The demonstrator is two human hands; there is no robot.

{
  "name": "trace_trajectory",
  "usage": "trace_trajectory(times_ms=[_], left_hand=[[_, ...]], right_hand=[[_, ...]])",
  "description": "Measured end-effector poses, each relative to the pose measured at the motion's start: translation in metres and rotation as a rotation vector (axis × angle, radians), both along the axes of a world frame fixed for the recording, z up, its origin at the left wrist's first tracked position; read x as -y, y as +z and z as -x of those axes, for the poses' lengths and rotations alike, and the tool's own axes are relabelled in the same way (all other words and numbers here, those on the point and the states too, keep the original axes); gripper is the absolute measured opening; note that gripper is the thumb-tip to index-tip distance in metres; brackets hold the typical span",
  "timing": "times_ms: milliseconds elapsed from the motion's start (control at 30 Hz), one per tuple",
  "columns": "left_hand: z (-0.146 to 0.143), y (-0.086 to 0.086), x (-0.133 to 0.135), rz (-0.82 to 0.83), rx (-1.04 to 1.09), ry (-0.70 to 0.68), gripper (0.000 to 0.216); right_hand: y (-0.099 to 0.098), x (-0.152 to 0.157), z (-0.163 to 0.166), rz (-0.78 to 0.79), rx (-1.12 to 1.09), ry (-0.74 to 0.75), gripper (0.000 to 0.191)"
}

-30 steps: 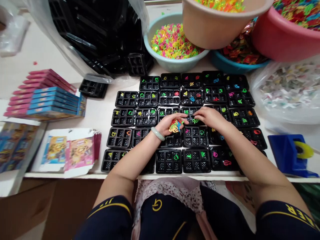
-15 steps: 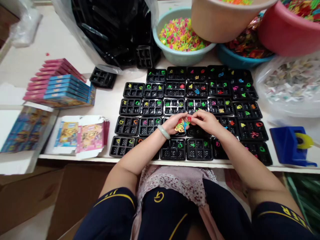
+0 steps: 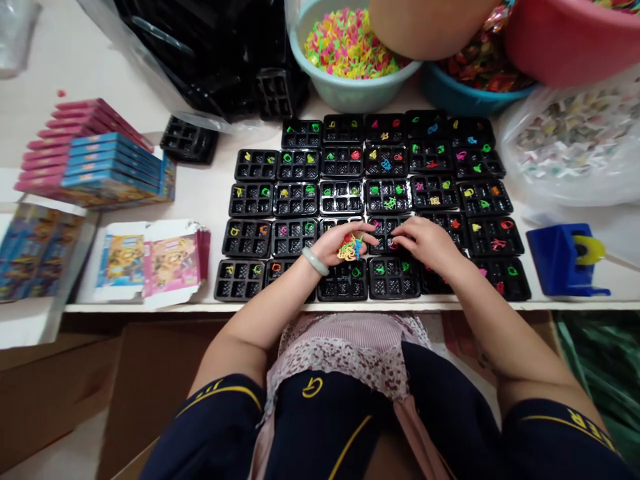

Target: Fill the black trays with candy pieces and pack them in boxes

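Note:
My left hand (image 3: 333,247) is cupped palm up, with a jade-coloured bangle (image 3: 316,261) on its wrist. A small pile of colourful plastic charms (image 3: 350,249), mostly yellow with some red and blue, lies in that palm. Just right of it, my right hand (image 3: 427,243) has its fingertips pinched at a small red plastic charm (image 3: 393,245), low over a compartment of a black six-cell tray (image 3: 383,228). Around both hands stand several rows of similar black trays (image 3: 294,200), many holding small coloured rings and charms.
Basins of plastic rings (image 3: 355,93) and shiny packets (image 3: 475,93) stand at the back, beside a pink tub (image 3: 565,47). A blue tape dispenser (image 3: 560,260) is at right. Stacked boxes (image 3: 115,170) and flat cartons (image 3: 170,263) lie left, near a bag of black trays (image 3: 215,53).
My right hand has moved from beside the left palm down to the tray on the right, with the red charm. The left palm has shifted slightly left in view, its fingers more extended.

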State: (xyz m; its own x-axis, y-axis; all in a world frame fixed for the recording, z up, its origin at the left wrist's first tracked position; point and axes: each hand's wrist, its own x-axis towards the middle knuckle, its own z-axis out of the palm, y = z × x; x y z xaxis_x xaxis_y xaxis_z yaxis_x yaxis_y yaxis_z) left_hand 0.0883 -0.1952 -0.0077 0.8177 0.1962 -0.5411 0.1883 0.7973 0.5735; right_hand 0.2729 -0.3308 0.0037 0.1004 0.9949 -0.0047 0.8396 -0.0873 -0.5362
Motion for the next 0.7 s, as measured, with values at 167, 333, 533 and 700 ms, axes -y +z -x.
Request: trace_trajectory(times_ms=[167, 333, 533, 700], left_hand=[[-0.001, 0.0, 0.017, 0.032, 0.018, -0.002, 0.032], [0.007, -0.003, 0.027, 0.058, 0.021, -0.031, 0.035], [0.02, 0.001, 0.028, 0.068, 0.008, -0.059, 0.04], [0.032, 0.004, 0.024, 0.043, -0.01, 0.033, 0.036]], right_hand=[[0.009, -0.008, 0.034, -0.041, -0.144, 0.111, 0.017], [0.001, -0.007, 0.049, -0.053, -0.219, 0.105, 0.01], [0.013, 0.019, 0.032, -0.043, -0.251, 0.073, 0.013], [0.004, 0.055, 0.015, 0.212, -0.144, 0.248, 0.011]])
